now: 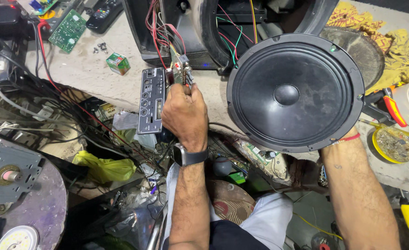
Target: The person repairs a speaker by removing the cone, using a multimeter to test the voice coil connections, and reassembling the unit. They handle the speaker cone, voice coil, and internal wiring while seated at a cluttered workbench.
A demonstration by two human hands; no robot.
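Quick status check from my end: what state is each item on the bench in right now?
Left hand: closed around the small circuit board.
Small circuit board: held upright, wires attached.
Right hand: hidden behind the speaker.
Speaker: lifted, tilted, cone facing the camera.
Control panel: loose, beside the left hand.
Speaker cabinet: open, wires hanging out.

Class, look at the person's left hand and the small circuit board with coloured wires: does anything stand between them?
Nothing visible does. The left hand already grips the small circuit board at its lower end, with the grey control panel lying beside it, not between.
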